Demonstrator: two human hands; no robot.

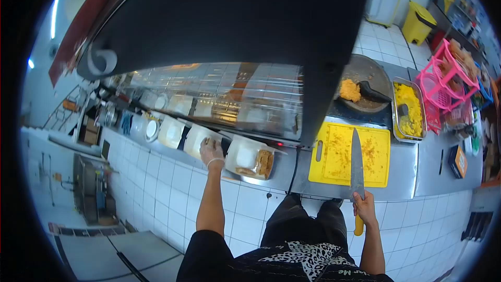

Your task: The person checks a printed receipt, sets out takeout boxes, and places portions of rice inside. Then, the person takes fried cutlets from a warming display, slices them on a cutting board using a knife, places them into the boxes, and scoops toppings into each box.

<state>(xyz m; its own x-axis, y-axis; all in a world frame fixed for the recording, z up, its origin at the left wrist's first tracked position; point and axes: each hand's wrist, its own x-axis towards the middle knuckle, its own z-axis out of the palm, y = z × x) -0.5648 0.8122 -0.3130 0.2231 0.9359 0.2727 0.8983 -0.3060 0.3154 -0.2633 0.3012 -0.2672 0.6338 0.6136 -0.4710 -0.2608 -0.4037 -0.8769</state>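
Observation:
My right hand [364,207] is closed around the yellow handle of a large kitchen knife [357,162]. The blade lies over a yellow cutting board [331,169] scattered with brown crumbs. Out to the left, my left hand [211,152], in a clear plastic glove, reaches into an open white food box [194,138]. Its fingers look curled, and anything between them is hidden. Beside it, a nearer open box [235,149] contains white rice [247,156] and pieces of brown fried food [264,163]. Another open box [170,132] stands farther left.
Behind the board, a stone mortar [376,68] holds orange paste and a dark pestle. A metal tray of yellow food [409,107] and a pink basket [443,75] stand to the right. A dark display case [219,21] overhangs the row of boxes.

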